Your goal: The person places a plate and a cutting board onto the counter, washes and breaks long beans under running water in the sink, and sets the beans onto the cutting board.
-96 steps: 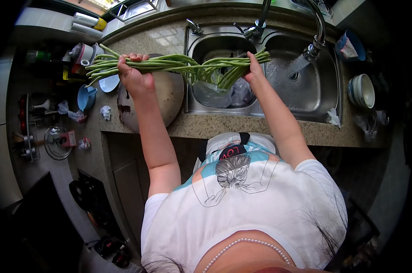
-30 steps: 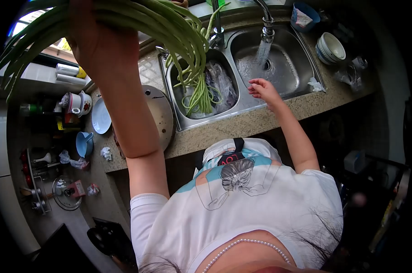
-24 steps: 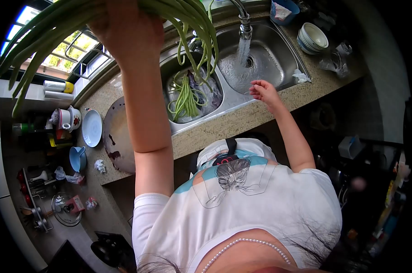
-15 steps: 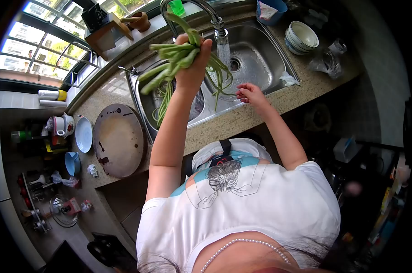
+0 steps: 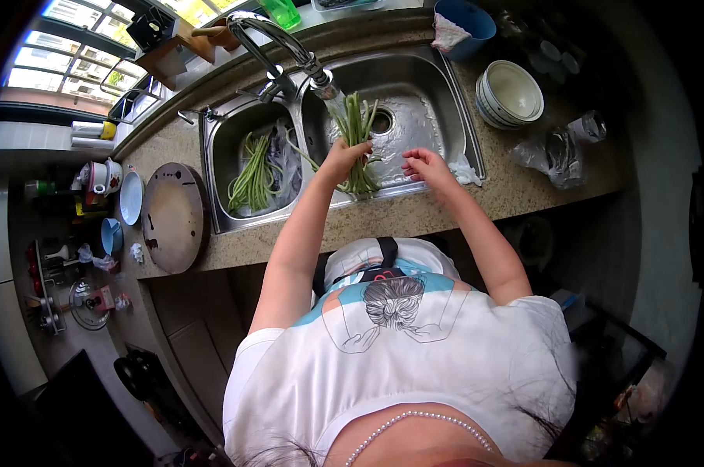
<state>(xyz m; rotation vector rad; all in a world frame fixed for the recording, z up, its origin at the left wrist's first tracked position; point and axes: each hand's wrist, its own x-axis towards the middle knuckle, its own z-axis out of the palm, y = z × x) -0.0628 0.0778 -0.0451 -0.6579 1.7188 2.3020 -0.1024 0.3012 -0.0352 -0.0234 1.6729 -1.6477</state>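
Observation:
A bunch of long green beans (image 5: 357, 117) is gripped in my left hand (image 5: 344, 159) over the right sink basin (image 5: 434, 101). Water runs from the chrome faucet (image 5: 321, 76) onto the upper part of the bunch. To the right of the beans, my right hand (image 5: 426, 166) hovers at the basin's near side, fingers partly curled and apart, holding nothing. More long beans (image 5: 252, 177) lie in the left basin (image 5: 218, 140) beside clear plastic or water that I cannot make out well.
Stacked bowls (image 5: 511, 92), a blue container (image 5: 476, 29) and a plastic bag (image 5: 558, 159) stand right of the sink. On the left are a round cutting board (image 5: 175, 218), a pale blue dish (image 5: 132, 198) and a blue cup (image 5: 112, 235).
My left hand has come down with the beans from above the sink into the faucet's stream. The view has shifted. My right hand stays near the basin's front, still empty.

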